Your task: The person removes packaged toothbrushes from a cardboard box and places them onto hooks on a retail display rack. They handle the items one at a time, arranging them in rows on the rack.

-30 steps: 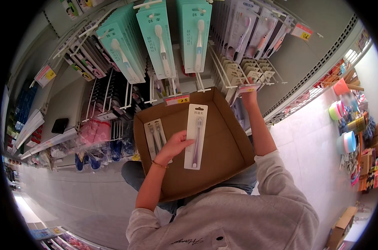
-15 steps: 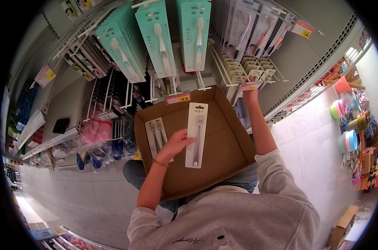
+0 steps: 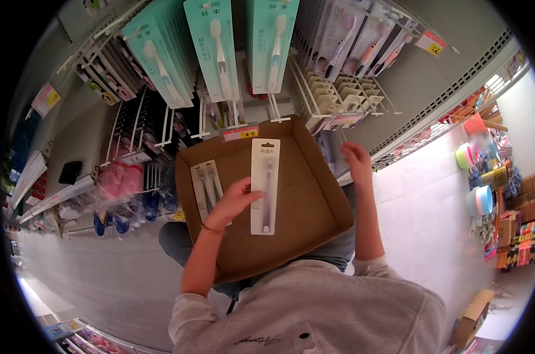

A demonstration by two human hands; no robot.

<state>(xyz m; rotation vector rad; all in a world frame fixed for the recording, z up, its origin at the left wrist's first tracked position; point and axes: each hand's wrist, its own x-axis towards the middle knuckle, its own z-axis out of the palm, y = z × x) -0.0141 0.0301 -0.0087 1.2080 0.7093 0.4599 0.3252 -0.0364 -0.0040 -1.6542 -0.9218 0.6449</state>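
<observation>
A toothbrush pack point(image 3: 268, 206) with a pale card and a purple-grey brush is pinched at its left edge by my left hand point(image 3: 235, 197), upright over the cardboard box point(image 3: 303, 230). That shallow brown box rests on my lap. Two more toothbrush packs point(image 3: 207, 184) lie side by side at its left, partly covered by my left hand and wrist. My right hand point(image 3: 357, 158) hovers beyond the box's right edge, below a rack of pale-carded packs point(image 3: 333, 97). Its fingers are loosely bent and apart, with nothing visible in them.
Green toothbrush packs point(image 3: 220, 53) hang on hooks ahead, with white-carded packs point(image 3: 373, 41) to their right. A price tag point(image 3: 241, 133) sits just above the box's far edge. A black phone point(image 3: 71, 172) lies on the left shelf. Colourful buckets point(image 3: 478, 202) stand far right.
My right hand has come away from the pale-carded rack, back and down toward me. My left hand still holds the toothbrush pack; the view has shifted slightly.
</observation>
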